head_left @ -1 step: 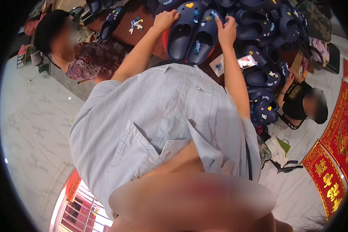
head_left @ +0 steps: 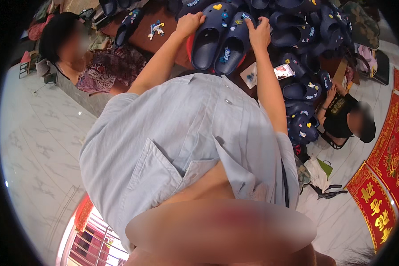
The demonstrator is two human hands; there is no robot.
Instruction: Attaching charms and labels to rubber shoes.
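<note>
Closely, other clogs (head_left: 288, 36) crowd the navy pair (head_left: 229, 40) between curled hands (head_left: 190, 25) (head_left: 259, 34), grip unclear.

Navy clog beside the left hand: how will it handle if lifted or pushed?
Likely light and slightly springy: the clog looks moulded in one foam-like piece, with holes in its toe. Probably not apt to roll, given its broad shape and opening-up pose. Its charms sit proud of the toe, so they might snag or pop off.
</note>
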